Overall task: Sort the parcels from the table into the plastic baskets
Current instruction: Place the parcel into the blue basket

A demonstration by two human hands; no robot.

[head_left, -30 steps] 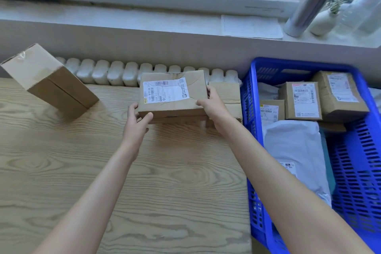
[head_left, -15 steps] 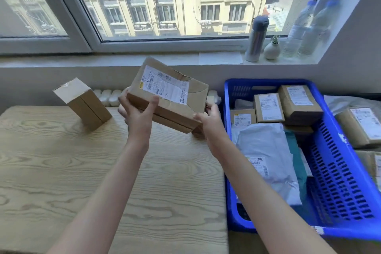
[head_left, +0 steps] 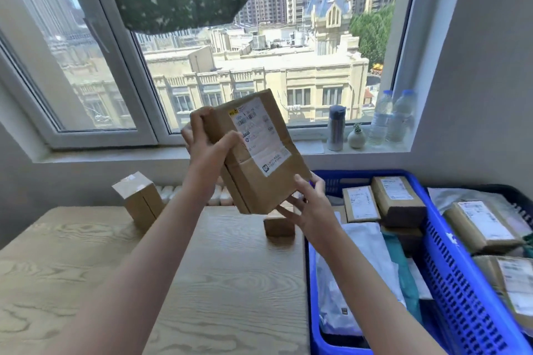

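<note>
A brown cardboard parcel (head_left: 256,164) with a white shipping label is raised in the air above the table's far edge, tilted steeply on end. My left hand (head_left: 206,143) grips its upper left side, thumb across the front. My right hand (head_left: 307,204) holds its lower right corner from below, fingers spread under it. A blue plastic basket (head_left: 461,277) stands right of the table and holds several boxes and white bags. A second, darker basket (head_left: 516,196) further right also holds parcels.
On the wooden table (head_left: 144,282) stand a tilted cardboard box (head_left: 140,200) at the back left and a small box (head_left: 278,225) under the raised parcel. The window sill (head_left: 311,148) carries a flask, a small vase and two water bottles.
The parcel has gone from lying on the table's back edge to being lifted high and turned on end. Both hands rose with it. The view tilted up toward the window.
</note>
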